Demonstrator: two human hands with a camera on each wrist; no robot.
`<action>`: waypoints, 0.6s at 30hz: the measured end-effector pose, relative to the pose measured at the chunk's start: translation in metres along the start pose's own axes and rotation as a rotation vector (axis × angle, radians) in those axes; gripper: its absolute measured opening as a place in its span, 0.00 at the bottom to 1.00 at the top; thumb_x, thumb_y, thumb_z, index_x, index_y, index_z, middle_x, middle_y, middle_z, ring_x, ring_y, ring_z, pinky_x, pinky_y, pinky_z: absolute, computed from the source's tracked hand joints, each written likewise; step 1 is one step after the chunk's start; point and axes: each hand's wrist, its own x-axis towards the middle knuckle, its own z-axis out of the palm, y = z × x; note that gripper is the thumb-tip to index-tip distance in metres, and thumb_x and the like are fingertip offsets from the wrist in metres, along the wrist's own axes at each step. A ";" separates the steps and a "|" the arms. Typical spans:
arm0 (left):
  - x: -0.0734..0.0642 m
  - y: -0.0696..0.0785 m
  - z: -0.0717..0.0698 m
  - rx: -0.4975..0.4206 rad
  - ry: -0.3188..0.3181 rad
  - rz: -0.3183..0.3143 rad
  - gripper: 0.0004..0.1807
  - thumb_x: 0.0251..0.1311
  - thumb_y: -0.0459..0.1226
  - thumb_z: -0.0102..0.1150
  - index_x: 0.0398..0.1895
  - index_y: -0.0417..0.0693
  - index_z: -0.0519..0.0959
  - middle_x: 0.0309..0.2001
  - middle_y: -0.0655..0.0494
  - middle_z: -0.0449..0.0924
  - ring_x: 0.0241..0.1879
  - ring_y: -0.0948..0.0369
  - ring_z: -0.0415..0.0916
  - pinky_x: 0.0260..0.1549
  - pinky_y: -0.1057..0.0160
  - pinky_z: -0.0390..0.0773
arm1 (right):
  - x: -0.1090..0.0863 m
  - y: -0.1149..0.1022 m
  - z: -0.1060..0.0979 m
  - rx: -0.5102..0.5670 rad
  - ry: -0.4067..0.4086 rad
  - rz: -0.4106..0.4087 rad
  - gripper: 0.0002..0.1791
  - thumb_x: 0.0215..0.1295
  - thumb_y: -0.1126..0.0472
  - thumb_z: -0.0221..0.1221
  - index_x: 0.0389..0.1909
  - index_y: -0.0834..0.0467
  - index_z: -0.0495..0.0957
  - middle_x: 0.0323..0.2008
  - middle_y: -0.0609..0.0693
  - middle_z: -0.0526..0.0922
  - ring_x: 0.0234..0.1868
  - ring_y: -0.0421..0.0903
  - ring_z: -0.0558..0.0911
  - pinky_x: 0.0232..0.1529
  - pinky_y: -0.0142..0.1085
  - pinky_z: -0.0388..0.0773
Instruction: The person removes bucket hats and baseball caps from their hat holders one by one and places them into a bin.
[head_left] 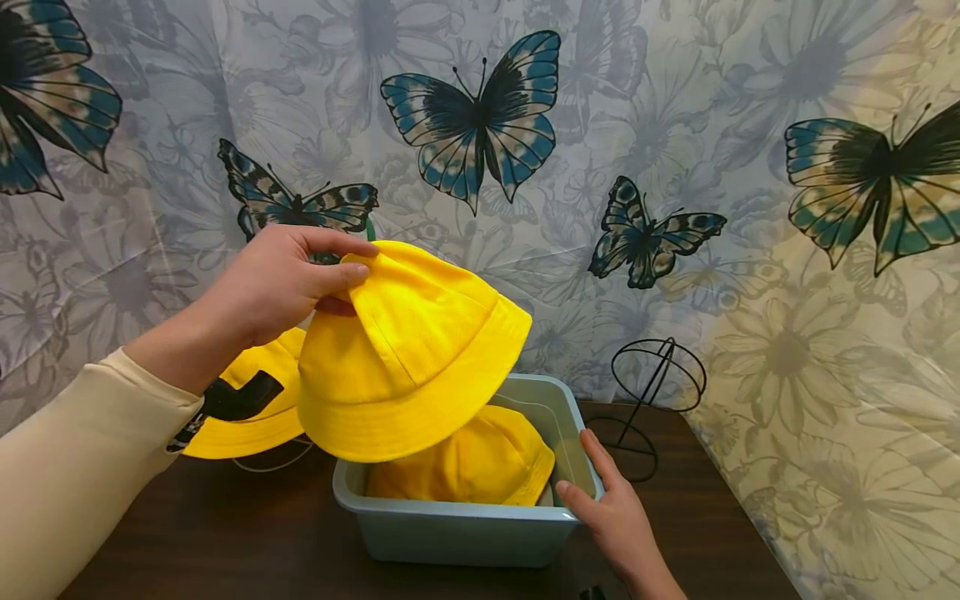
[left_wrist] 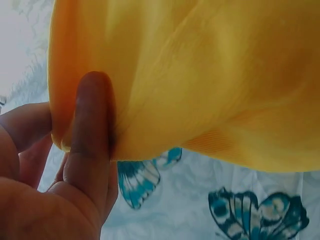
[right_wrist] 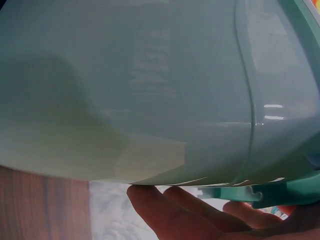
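My left hand (head_left: 277, 283) pinches a yellow bucket hat (head_left: 427, 350) by the top of its crown, thumb on the near side. The hat hangs tilted, brim down, over a grey-green plastic bin (head_left: 465, 537). In the left wrist view, the fingers (left_wrist: 92, 115) press into the yellow cloth (left_wrist: 200, 75). A second yellow hat (head_left: 487, 462) lies inside the bin, partly covered by the raised one. My right hand (head_left: 618, 517) holds the bin at its right front corner, thumb at the rim. The right wrist view shows its fingers (right_wrist: 165, 212) against the bin's wall (right_wrist: 150, 125).
Another yellow hat (head_left: 262, 433) sits at the left on a wire stand (head_left: 279, 463), partly hidden by my left forearm. A black wire stand (head_left: 642, 396) stands behind the bin on the right. The dark wooden table (head_left: 225, 525) meets a butterfly-printed curtain (head_left: 555, 250) at its back.
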 end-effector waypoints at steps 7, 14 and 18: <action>0.000 -0.001 0.022 -0.087 -0.001 0.034 0.18 0.68 0.32 0.60 0.60 0.44 0.80 0.60 0.48 0.72 0.42 0.50 0.84 0.39 0.56 0.83 | 0.000 0.001 0.000 0.005 0.003 0.010 0.45 0.67 0.48 0.64 0.79 0.54 0.53 0.78 0.54 0.48 0.76 0.59 0.47 0.65 0.68 0.49; 0.003 -0.006 0.043 -0.175 -0.041 0.041 0.19 0.67 0.31 0.60 0.60 0.42 0.80 0.60 0.47 0.72 0.44 0.50 0.84 0.39 0.57 0.83 | 0.001 0.002 0.000 0.015 0.001 0.007 0.45 0.67 0.49 0.64 0.79 0.54 0.53 0.78 0.53 0.48 0.76 0.59 0.47 0.66 0.67 0.49; 0.005 -0.012 0.055 -0.204 -0.037 0.027 0.18 0.67 0.31 0.61 0.60 0.44 0.81 0.59 0.47 0.73 0.44 0.51 0.84 0.39 0.57 0.83 | 0.000 0.001 0.000 0.010 0.001 0.009 0.45 0.67 0.49 0.64 0.79 0.53 0.52 0.78 0.53 0.48 0.76 0.59 0.46 0.66 0.67 0.49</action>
